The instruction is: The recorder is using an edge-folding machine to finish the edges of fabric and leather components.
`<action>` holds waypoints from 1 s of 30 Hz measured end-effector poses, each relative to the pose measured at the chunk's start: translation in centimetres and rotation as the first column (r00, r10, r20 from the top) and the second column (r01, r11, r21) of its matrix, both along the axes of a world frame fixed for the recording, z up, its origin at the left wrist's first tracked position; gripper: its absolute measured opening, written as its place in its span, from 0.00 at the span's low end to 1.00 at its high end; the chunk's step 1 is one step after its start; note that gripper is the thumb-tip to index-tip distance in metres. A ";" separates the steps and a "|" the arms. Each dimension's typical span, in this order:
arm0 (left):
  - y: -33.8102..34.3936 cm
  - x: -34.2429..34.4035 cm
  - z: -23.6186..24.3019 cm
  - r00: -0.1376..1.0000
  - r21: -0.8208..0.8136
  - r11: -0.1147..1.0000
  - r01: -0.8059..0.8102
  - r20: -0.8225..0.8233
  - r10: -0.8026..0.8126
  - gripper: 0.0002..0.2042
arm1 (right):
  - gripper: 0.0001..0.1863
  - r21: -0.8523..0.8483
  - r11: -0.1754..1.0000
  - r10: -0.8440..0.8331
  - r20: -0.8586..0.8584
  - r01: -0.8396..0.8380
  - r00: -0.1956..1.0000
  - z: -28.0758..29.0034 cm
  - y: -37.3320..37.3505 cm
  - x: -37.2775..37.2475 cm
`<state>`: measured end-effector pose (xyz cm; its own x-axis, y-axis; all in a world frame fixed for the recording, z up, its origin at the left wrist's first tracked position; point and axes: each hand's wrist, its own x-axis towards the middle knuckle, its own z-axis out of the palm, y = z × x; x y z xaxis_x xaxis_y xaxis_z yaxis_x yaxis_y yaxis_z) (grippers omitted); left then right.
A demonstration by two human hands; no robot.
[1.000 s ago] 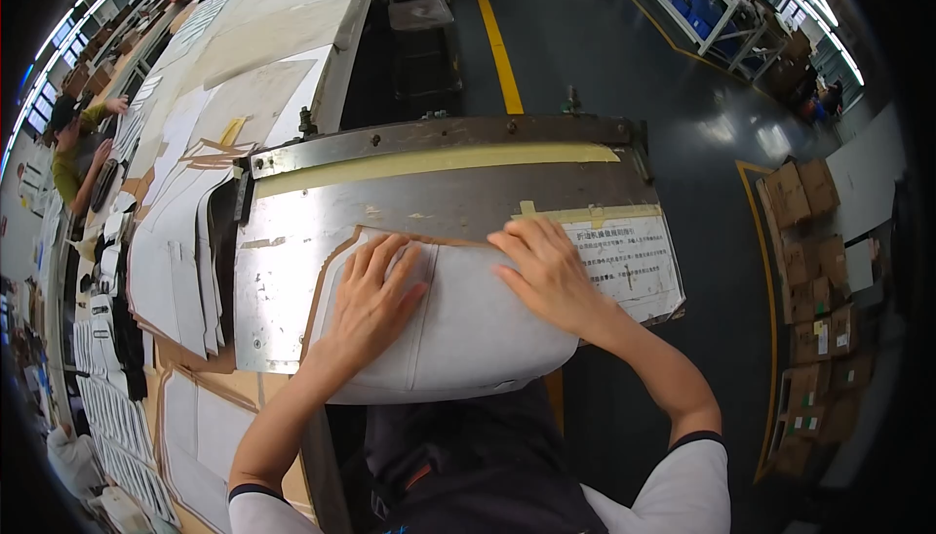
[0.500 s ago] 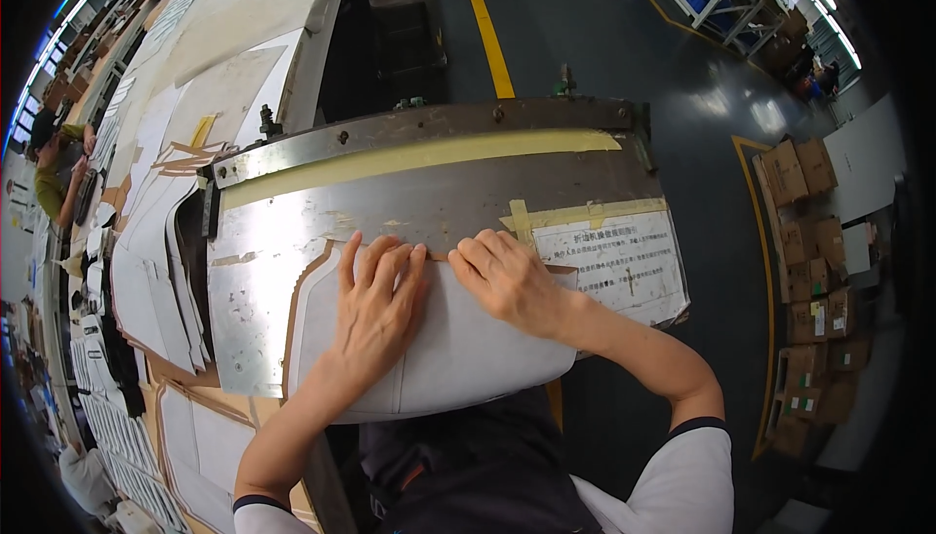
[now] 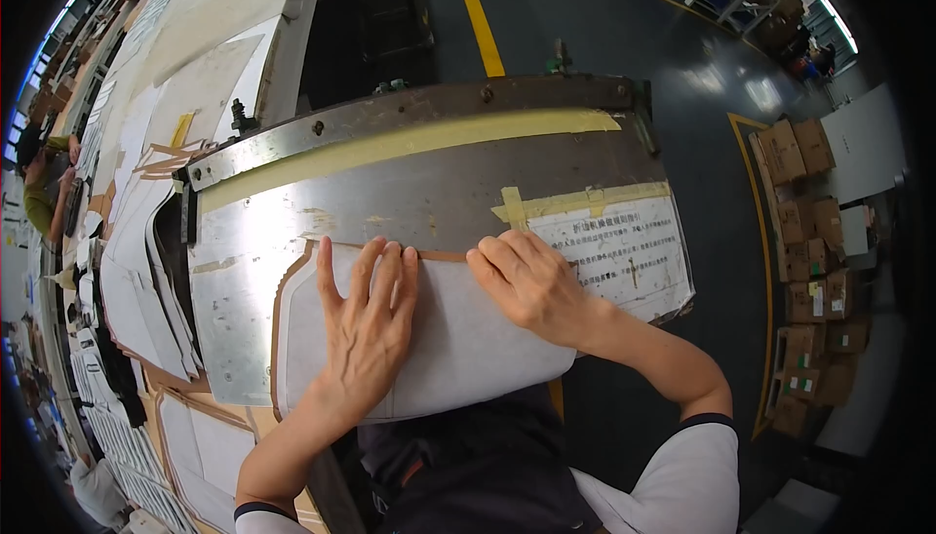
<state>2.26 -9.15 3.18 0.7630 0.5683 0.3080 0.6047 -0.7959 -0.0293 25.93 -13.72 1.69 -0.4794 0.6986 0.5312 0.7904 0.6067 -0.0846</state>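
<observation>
While the left hand (image 3: pixel 366 324) lies with its fingers straight and spread on the pale panel (image 3: pixel 478 349), the right hand (image 3: pixel 531 285) bends its fingers at the panel's brown edge (image 3: pixel 444 257); whether that one pinches the edge or only presses on it, I cannot tell. The panel rests on the metal plate (image 3: pixel 361 197), its right end partly hidden by the right hand and forearm, near the white printed sheet (image 3: pixel 629 251). If the two hands bear down unequally, the panel could skew on the bare metal, and the brown edge could pucker between them. Its near side appears to hang past the plate, so a brush of the dark clothing (image 3: pixel 468 475) could shift it. The long axis runs left to right across the person's front; the brown far edge faces away from the body, the rounded near edge toward it.
</observation>
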 end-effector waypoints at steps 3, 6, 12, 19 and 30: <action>-0.3 0.7 0.1 0.999 0.012 1.000 0.002 -0.045 -0.002 0.25 | 0.19 -0.002 1.000 -0.030 0.044 0.030 0.999 0.0 -0.5 0.4; -0.7 1.4 0.5 0.999 -0.043 0.999 -0.019 -0.030 0.018 0.25 | 0.15 0.105 0.994 -0.029 0.081 0.021 0.996 -0.1 -0.3 0.4; -0.6 1.4 -0.2 0.998 0.044 0.999 0.023 -0.051 -0.021 0.27 | 0.14 0.115 0.993 -0.047 0.075 0.038 0.996 -0.5 -0.8 0.7; -1.1 2.4 0.5 0.997 -0.046 0.998 0.048 -0.063 -0.051 0.27 | 0.14 0.065 0.994 -0.090 0.054 0.086 0.994 -0.4 -1.4 0.6; -2.3 3.9 0.7 1.000 -0.064 0.998 0.014 -0.025 -0.016 0.27 | 0.16 0.041 0.995 -0.091 0.028 0.090 0.995 -0.4 -1.6 0.8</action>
<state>6.16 -11.49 3.89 0.7787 0.5748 0.2515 0.5925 -0.8056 0.0068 26.75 -15.35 1.31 -0.4311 0.7186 0.5457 0.8441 0.5349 -0.0375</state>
